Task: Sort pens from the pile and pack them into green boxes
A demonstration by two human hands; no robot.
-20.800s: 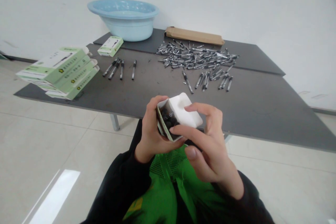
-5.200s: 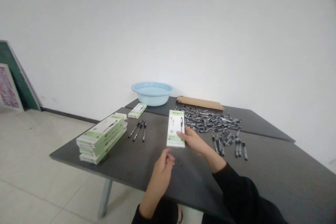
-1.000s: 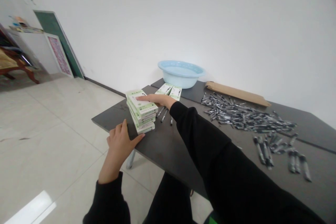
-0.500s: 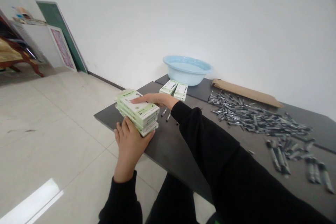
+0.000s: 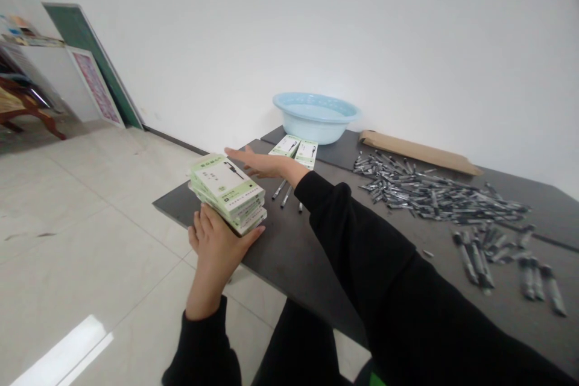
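Left hand (image 5: 215,250), thumb and fingers spread, set against the near corner of the box stack (image 5: 228,190), which is placed along the dark table's (image 5: 294,253) left edge; right hand (image 5: 265,164), fingers extended, held at the far side, contact uncertain. Top label printed with a black pen, its writing too small to be read; tabletop exposed between stack and pen heap (image 5: 434,193), blue basin (image 5: 314,123) placed behind

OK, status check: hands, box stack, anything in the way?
Left hand spread against stack's near side. Right hand open at far side, contact unclear. Box stack near table edge, top face uncovered. Loose pens by right wrist.
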